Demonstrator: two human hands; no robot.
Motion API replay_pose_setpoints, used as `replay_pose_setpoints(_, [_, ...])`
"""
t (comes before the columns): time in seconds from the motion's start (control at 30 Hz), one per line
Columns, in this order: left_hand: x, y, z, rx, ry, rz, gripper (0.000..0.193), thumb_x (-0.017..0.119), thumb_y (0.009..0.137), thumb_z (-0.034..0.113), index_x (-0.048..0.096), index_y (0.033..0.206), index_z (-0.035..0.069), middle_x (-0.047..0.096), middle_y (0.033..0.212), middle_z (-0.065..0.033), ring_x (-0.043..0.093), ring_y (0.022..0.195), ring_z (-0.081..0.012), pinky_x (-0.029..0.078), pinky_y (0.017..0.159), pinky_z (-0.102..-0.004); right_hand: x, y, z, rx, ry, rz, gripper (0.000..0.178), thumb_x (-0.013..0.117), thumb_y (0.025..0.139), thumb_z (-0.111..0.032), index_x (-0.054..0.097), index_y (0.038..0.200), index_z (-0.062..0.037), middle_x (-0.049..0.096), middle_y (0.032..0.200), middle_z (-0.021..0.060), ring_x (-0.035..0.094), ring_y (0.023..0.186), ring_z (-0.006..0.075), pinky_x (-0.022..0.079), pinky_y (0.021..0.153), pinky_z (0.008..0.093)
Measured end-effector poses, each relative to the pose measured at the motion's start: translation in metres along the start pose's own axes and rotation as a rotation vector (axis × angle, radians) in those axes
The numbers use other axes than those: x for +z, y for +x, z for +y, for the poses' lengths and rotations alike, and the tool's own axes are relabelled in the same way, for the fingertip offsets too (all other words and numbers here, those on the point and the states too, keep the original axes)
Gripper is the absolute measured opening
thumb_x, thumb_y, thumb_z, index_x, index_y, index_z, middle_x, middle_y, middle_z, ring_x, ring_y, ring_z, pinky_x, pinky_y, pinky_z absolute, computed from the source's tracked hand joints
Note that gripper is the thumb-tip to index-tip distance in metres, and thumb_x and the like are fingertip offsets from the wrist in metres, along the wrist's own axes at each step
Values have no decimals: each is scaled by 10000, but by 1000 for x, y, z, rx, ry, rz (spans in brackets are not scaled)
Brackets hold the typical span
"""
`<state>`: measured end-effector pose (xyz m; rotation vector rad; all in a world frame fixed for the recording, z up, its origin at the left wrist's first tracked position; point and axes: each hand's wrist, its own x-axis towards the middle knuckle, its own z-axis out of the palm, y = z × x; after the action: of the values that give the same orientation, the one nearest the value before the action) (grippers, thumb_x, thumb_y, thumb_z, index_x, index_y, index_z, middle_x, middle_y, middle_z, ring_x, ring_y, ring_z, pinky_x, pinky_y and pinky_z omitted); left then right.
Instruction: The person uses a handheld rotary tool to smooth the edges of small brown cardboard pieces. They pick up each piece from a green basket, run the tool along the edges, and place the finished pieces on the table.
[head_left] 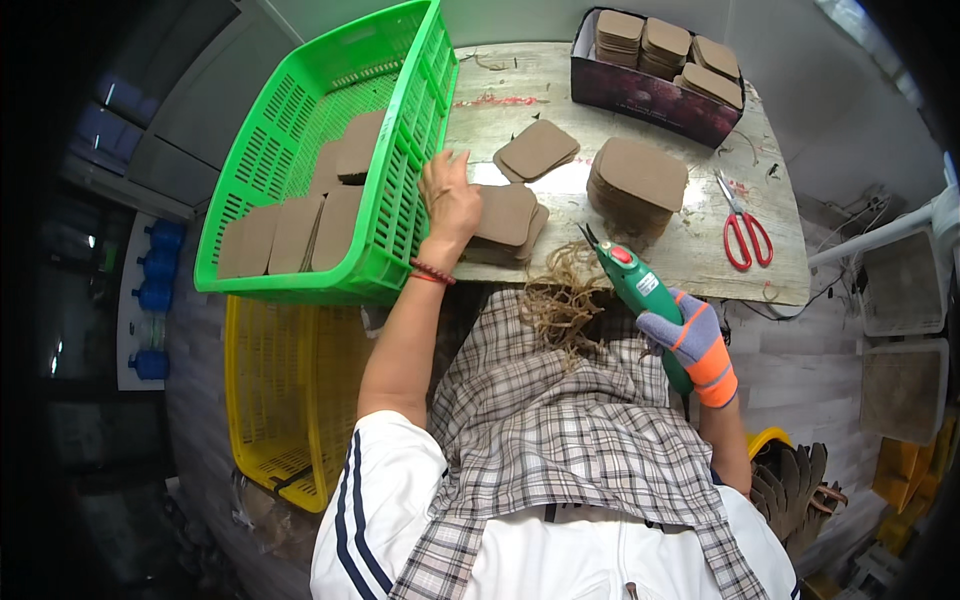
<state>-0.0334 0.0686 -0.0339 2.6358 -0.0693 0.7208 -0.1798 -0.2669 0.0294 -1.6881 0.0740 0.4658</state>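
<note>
Overhanging grey flooring [805, 365], scuffed table [702, 258] fronts loose left hand [450, 205], right hand [702, 345] gripping cutter [640, 285].

Glare is cast on the table [567, 206] right of the left fingers [436, 178]; far from them, edges are bent and darkened.

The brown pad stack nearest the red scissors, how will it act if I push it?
The brown pad stack would probably slip apart in layers, since no band or wrap shows around it. Its pads seem fairly stiff, as the top one lies flat without sagging.
</note>
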Motion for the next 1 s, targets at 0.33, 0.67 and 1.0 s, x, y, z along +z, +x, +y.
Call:
replay_pose_setpoints(0.33, [76, 74, 32, -106, 319, -430, 502, 763, 663, 415, 673, 982, 37, 553, 1137, -124, 430, 1134, -286, 326, 942, -440, -2, 2, 6, 11, 12, 30, 374, 754, 753, -188, 601, 1022, 22, 610, 708, 15, 540, 581, 58, 446, 527, 214])
replay_pose_setpoints(0.67, [57, 69, 44, -394, -486, -263, 380, 668, 699, 44, 526, 1050, 11, 635, 928, -102, 590, 934, -269, 399, 891, -433, -3, 1, 1, -59, -49, 81, 335, 722, 782, -191, 593, 1019, 7, 591, 694, 2, 522, 551, 59, 430, 497, 218])
replay_pose_setpoints(1.0, [-13, 7, 109, -690, -2211, -68, 376, 560, 843, -72, 467, 1203, -13, 562, 1178, -120, 544, 1111, -274, 445, 991, -445, 10, -7, -26, -169, -98, 256, 339, 749, 770, -235, 606, 965, 2, 581, 635, 0, 513, 534, 45, 408, 478, 215])
